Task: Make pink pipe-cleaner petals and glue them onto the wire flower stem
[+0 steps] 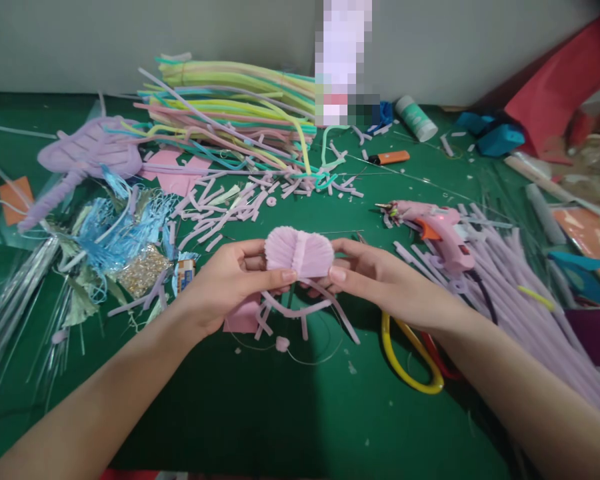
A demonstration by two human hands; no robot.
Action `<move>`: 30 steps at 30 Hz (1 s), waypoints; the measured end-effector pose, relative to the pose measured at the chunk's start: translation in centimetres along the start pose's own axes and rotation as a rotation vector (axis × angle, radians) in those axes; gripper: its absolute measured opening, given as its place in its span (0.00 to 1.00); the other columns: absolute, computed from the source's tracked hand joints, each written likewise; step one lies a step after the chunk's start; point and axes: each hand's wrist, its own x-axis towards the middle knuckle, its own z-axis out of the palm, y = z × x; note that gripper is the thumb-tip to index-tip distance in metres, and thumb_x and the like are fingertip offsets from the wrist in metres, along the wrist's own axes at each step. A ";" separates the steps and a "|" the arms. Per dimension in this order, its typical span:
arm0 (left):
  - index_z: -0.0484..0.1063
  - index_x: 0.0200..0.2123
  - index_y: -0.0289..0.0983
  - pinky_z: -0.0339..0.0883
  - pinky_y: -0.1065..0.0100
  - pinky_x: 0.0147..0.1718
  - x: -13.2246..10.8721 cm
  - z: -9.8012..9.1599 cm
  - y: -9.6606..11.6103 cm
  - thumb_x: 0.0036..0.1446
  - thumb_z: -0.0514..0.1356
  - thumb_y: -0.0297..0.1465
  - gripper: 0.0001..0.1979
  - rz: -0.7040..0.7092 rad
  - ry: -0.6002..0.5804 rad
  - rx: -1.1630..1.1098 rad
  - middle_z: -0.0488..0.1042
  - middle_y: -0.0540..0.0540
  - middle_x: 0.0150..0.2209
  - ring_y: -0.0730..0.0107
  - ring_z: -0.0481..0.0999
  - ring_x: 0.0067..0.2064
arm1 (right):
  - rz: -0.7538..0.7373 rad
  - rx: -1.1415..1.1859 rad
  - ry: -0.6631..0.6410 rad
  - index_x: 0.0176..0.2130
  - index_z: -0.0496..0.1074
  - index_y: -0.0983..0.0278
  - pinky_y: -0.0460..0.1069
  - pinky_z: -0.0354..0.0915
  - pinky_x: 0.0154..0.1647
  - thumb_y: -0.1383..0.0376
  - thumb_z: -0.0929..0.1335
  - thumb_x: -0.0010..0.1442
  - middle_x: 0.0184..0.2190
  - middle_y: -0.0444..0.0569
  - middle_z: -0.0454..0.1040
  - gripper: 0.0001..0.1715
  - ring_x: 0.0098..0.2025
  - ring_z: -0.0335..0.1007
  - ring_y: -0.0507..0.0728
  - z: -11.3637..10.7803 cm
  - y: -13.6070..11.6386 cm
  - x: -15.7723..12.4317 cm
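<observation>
A small lilac bow (299, 252), made of fuzzy pipe-cleaner strips with a band round its middle, is held up between both hands above the green table. My left hand (245, 270) pinches its left lobe, thumb along the lower edge. On the other side my right hand (363, 267) grips the right lobe between thumb and fingers. Cut lilac pipe-cleaner pieces (295, 310) lie just below the bow, beside a pink paper square (243, 317). Scissors with a yellow handle (413, 363) rest under my right forearm.
A pink glue gun (443, 227) lies right, by long lilac pipe cleaners (520, 300). Behind are bundled coloured pipe cleaners (230, 100), an orange lighter (390, 157) and a white-green tube (416, 119). Left are a lilac fan-shaped piece (90, 153), blue tassels (110, 220) and gold beads (143, 270).
</observation>
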 end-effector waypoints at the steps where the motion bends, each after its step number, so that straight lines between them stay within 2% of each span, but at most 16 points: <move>1: 0.80 0.38 0.37 0.74 0.76 0.31 0.0 0.0 0.0 0.41 0.73 0.21 0.18 0.003 0.002 -0.021 0.82 0.49 0.31 0.74 0.78 0.31 | 0.017 0.035 -0.015 0.45 0.70 0.63 0.47 0.68 0.42 0.58 0.69 0.61 0.39 0.47 0.77 0.14 0.39 0.73 0.51 -0.2 0.1 -0.1; 4: 0.80 0.39 0.37 0.73 0.77 0.32 0.0 0.0 0.1 0.41 0.72 0.21 0.18 0.015 0.003 -0.065 0.82 0.49 0.31 0.75 0.78 0.31 | 0.064 0.078 -0.056 0.45 0.72 0.63 0.45 0.67 0.35 0.62 0.69 0.61 0.35 0.44 0.75 0.12 0.33 0.70 0.49 -0.8 0.2 -0.4; 6: 0.80 0.38 0.37 0.73 0.77 0.32 0.0 -0.1 0.1 0.42 0.72 0.21 0.17 0.020 0.010 -0.066 0.81 0.50 0.32 0.75 0.77 0.31 | 0.084 0.013 -0.064 0.46 0.73 0.63 0.43 0.61 0.27 0.65 0.71 0.58 0.28 0.41 0.72 0.14 0.27 0.64 0.47 -1.1 0.2 -0.5; 8: 0.80 0.37 0.37 0.73 0.77 0.31 0.0 -0.1 0.1 0.42 0.73 0.23 0.16 0.027 0.015 -0.047 0.81 0.50 0.32 0.76 0.77 0.31 | 0.088 -0.083 -0.036 0.44 0.75 0.65 0.43 0.57 0.24 0.64 0.72 0.57 0.25 0.39 0.70 0.14 0.24 0.59 0.46 -1.2 -0.1 -0.4; 13: 0.78 0.40 0.38 0.73 0.77 0.37 -0.1 0.1 -0.1 0.44 0.73 0.26 0.17 0.055 0.017 0.007 0.81 0.51 0.33 0.72 0.79 0.38 | 0.104 -0.210 -0.016 0.36 0.77 0.64 0.46 0.62 0.34 0.56 0.72 0.54 0.32 0.44 0.76 0.14 0.32 0.67 0.50 -1.1 -0.3 0.0; 16: 0.77 0.41 0.39 0.72 0.79 0.36 -0.2 0.3 -0.2 0.47 0.72 0.28 0.16 0.079 0.010 0.053 0.80 0.52 0.33 0.75 0.79 0.36 | 0.102 -0.278 -0.032 0.34 0.78 0.64 0.46 0.62 0.37 0.56 0.73 0.54 0.32 0.44 0.77 0.13 0.33 0.68 0.51 -1.3 -0.4 0.4; 20: 0.75 0.41 0.38 0.72 0.79 0.32 -0.2 0.4 -0.2 0.47 0.72 0.29 0.17 0.062 -0.002 0.074 0.80 0.53 0.29 0.77 0.78 0.31 | 0.120 -0.434 -0.032 0.32 0.78 0.64 0.46 0.61 0.34 0.54 0.72 0.53 0.28 0.42 0.75 0.15 0.30 0.66 0.51 -1.9 -0.9 0.5; 26: 0.75 0.43 0.37 0.73 0.78 0.33 -0.1 0.6 -0.3 0.49 0.71 0.30 0.17 0.017 0.008 0.106 0.82 0.50 0.32 0.75 0.80 0.32 | 0.144 -0.598 -0.019 0.33 0.78 0.63 0.46 0.58 0.28 0.53 0.71 0.55 0.27 0.42 0.73 0.16 0.28 0.62 0.50 -2.3 -1.9 0.4; 28: 0.75 0.44 0.37 0.72 0.78 0.32 -0.2 0.7 -0.3 0.49 0.71 0.30 0.18 0.010 0.017 0.117 0.82 0.50 0.32 0.75 0.80 0.32 | 0.169 -0.609 0.007 0.31 0.78 0.63 0.45 0.56 0.25 0.54 0.72 0.54 0.25 0.41 0.72 0.15 0.25 0.60 0.49 -2.2 -2.1 0.3; 30: 0.75 0.43 0.37 0.72 0.77 0.32 -0.2 0.7 -0.2 0.48 0.71 0.30 0.17 0.009 0.030 0.116 0.82 0.50 0.31 0.74 0.79 0.31 | 0.209 -0.526 0.039 0.28 0.77 0.64 0.44 0.53 0.21 0.55 0.73 0.53 0.20 0.40 0.69 0.14 0.21 0.57 0.47 -2.1 -2.2 0.3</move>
